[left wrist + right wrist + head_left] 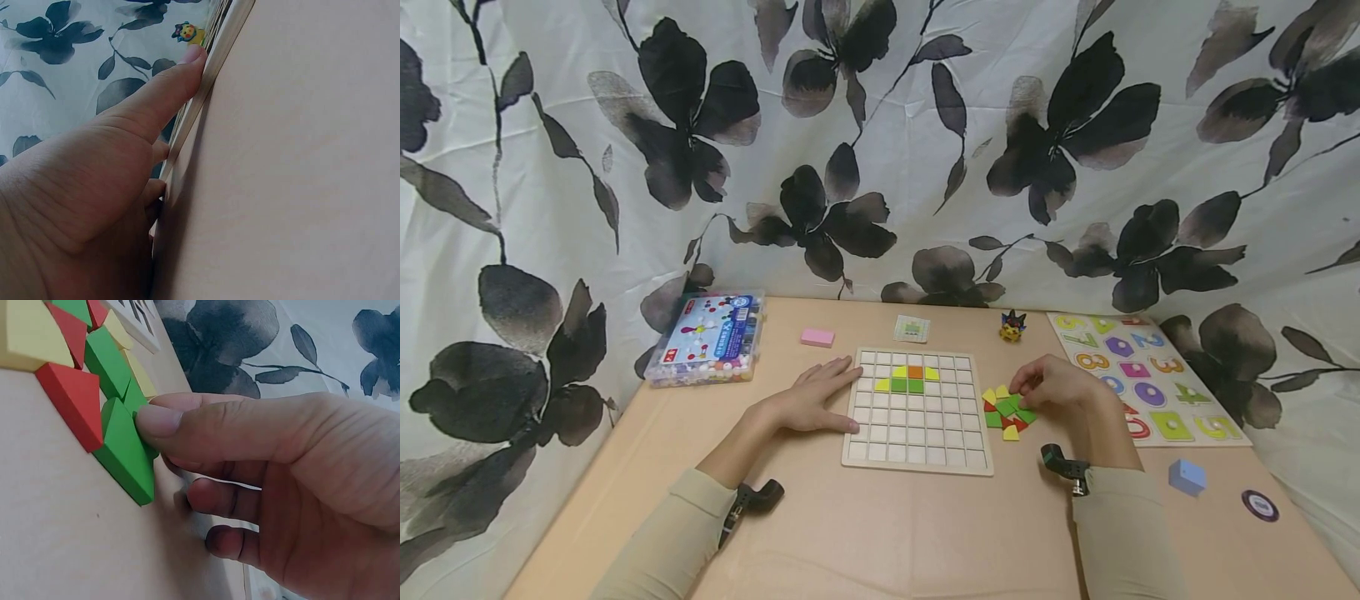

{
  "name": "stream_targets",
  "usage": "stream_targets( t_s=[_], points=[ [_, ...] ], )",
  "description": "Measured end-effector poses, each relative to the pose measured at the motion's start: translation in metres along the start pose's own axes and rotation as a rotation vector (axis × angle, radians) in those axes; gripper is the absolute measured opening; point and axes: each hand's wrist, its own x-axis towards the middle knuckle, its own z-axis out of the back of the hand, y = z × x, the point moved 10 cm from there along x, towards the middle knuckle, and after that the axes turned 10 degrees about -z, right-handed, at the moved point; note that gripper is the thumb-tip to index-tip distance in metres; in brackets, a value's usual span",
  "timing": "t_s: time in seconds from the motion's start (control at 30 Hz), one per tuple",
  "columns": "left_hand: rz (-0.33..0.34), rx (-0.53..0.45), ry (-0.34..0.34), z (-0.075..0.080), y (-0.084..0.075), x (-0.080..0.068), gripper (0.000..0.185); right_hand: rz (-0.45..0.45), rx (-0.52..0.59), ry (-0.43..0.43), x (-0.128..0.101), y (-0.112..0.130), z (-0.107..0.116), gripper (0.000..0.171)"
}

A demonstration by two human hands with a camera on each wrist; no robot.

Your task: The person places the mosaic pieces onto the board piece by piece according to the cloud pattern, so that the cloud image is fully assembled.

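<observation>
A white gridded board (917, 471) lies flat on the table, with a few green, yellow and orange pieces (907, 385) set in its upper squares. My left hand (805, 404) rests along the board's left edge, fingers stretched and thumb tip touching the frame, as the left wrist view also shows. To the right of the board is a loose pile of green, red and yellow blocks (1009, 425). My right hand (250, 456) is at the pile's right side, its thumb and index finger pinching a green block (134, 399) among the others; the remaining fingers curl loosely.
Behind the board are a pink block (817, 337), a small pattern card (912, 329) and a toy figure (1012, 326). A plastic case of beads (703, 337) stands back left. On the right lie a number puzzle board (1180, 392), a blue block (1187, 477) and a round disc (1260, 506).
</observation>
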Motion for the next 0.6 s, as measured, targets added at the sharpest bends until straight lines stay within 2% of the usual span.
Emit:
stream_targets(
  t_s=[0.6],
  points=[
    [-0.003, 0.0, -0.001, -0.0002, -0.0013, -0.0002, 0.104, 0.028, 0.028, 0.02, 0.0007, 0.0047, -0.0016, 0.02]
  ],
)
